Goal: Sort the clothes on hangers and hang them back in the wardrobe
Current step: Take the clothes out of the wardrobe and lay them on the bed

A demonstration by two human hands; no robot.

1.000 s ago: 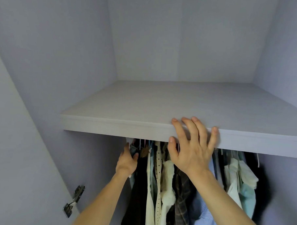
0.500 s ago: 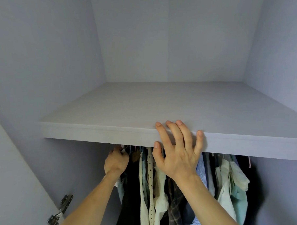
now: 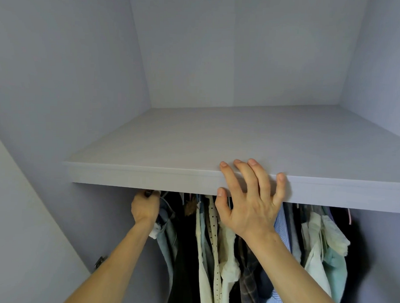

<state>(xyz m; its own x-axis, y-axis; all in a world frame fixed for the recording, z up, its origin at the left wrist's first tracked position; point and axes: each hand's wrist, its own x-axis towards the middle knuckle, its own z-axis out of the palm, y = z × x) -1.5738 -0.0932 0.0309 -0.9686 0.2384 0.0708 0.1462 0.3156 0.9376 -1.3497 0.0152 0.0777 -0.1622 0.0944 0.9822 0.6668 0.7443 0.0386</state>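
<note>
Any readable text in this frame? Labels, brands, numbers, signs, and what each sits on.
None readable.
Shelf, wardrobe wall and clothes: no lettering shows.
White scrap by the left hand, which grips a hanger: too small to tell.
Right hand, resting on the shelf: bare.

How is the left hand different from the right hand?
The right hand is spread over the shelf edge, fingertips on top; the left hand is curled below the shelf, gripping something dark, likely a hanger. The right hand looks bigger and nearer; the left hand is tucked beside the clothes. Both are bare and reach up into the wardrobe.
</note>
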